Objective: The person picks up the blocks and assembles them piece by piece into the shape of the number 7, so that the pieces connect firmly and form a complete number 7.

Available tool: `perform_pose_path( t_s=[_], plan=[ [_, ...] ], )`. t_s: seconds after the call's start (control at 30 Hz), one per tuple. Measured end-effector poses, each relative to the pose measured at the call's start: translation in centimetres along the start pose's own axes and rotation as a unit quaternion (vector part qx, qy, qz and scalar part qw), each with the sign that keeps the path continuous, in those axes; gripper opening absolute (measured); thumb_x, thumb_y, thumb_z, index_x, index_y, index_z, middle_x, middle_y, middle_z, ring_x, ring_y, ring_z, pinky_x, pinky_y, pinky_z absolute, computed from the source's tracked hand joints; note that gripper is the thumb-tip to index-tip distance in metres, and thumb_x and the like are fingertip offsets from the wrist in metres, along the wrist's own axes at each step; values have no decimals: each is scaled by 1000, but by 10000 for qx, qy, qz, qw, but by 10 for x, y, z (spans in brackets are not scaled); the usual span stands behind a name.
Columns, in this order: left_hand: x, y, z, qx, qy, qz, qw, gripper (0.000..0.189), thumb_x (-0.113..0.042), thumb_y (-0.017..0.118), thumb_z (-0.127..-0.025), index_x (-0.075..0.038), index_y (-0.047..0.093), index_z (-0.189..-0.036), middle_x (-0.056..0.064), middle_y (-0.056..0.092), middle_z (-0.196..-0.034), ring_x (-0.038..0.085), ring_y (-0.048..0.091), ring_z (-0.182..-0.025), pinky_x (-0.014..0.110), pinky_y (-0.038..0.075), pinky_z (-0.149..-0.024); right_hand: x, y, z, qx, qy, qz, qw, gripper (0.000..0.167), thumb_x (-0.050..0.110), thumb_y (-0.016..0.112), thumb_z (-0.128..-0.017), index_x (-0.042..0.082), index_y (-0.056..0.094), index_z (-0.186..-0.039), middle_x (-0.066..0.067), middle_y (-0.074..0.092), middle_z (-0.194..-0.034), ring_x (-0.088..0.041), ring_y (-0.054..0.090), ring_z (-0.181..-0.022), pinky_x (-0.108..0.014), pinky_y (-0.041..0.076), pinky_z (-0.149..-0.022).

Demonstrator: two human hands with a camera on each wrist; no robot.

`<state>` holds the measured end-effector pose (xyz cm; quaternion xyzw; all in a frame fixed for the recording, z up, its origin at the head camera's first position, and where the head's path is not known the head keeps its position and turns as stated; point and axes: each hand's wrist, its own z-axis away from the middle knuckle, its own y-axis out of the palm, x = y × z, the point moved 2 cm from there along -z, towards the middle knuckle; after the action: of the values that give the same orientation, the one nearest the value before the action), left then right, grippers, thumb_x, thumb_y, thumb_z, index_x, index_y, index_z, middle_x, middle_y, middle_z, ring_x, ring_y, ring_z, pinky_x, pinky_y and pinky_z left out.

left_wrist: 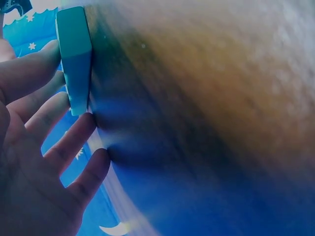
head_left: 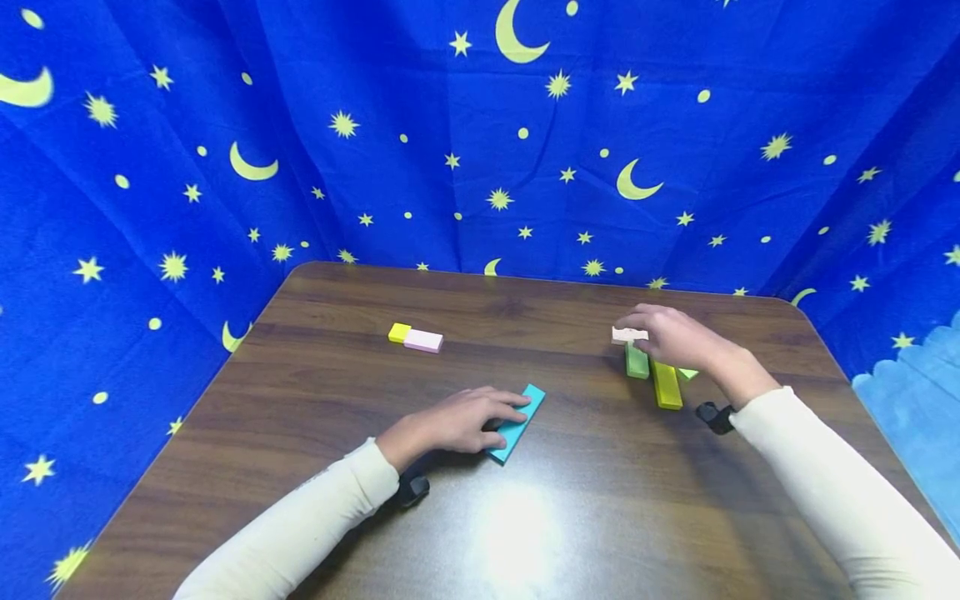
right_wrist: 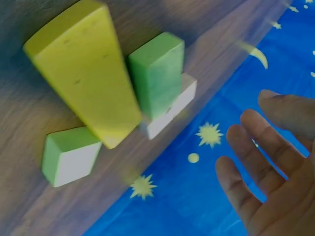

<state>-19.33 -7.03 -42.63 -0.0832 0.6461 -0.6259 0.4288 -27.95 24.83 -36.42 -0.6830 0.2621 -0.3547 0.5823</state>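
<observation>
My left hand [head_left: 468,422] rests its fingers and thumb on a flat teal block [head_left: 513,432] lying slantwise near the middle of the wooden table. In the left wrist view the fingers spread fairly straight beside the teal block [left_wrist: 76,64]. Over at the right, my right hand [head_left: 678,337] hovers over a group of blocks, its fingers extended and holding nothing. A pale pink block [head_left: 627,336] lies at the fingertips in the head view. Around it are a green block [head_left: 637,362], a long yellow block [head_left: 667,388] and a light green block [head_left: 687,374], partly hidden by the hand.
Farther left on the table [head_left: 337,375], a small yellow block [head_left: 399,332] and a pale pink block [head_left: 427,342] lie end to end. A blue curtain [head_left: 420,167] with moons and stars hangs behind the table's far edge.
</observation>
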Motion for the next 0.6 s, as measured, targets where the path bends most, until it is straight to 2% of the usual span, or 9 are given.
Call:
perform_pose_path(
  t_s=[0.13,0.27,0.37,0.47,0.6],
  plan=[
    [1,0,0,-6,17,-14,10000,46,-28,65,-97,-21,57,-141,-8,39,-159,23,39,-147,49,37,-117,-11,6,3,-23,132,-69,9999,29,1,66,-89,0,69,-117,-18,69,-113,-36,67,-104,-53,54,-89],
    [0,1,1,2,14,9,10000,46,-27,65,-97,-21,57,-141,-8,40,-159,23,38,-147,49,37,-117,-20,15,6,87,218,-123,9996,30,0,65,-88,1,69,-117,-19,68,-116,-39,65,-108,-56,52,-93],
    [1,1,2,12,-18,30,10000,46,-27,65,-97,-21,57,-141,-9,39,-159,22,38,-147,49,37,-117,-23,21,8,278,214,61,9994,37,-4,65,-83,4,70,-118,-20,67,-119,-41,64,-110,-57,52,-92],
    [1,2,2,6,-38,47,10000,46,-27,65,-97,-21,56,-142,-9,39,-160,22,39,-146,49,37,-117,-25,26,10,445,180,383,9981,49,-11,61,-74,8,72,-117,-17,66,-114,-38,63,-106,-54,54,-85],
    [1,1,1,-13,-27,63,10000,47,-27,65,-96,-20,56,-142,-8,39,-160,22,39,-146,49,36,-117,-26,31,11,455,99,624,9970,56,-17,58,-68,10,75,-113,-13,65,-106,-34,62,-100,-48,55,-79]
  ],
)
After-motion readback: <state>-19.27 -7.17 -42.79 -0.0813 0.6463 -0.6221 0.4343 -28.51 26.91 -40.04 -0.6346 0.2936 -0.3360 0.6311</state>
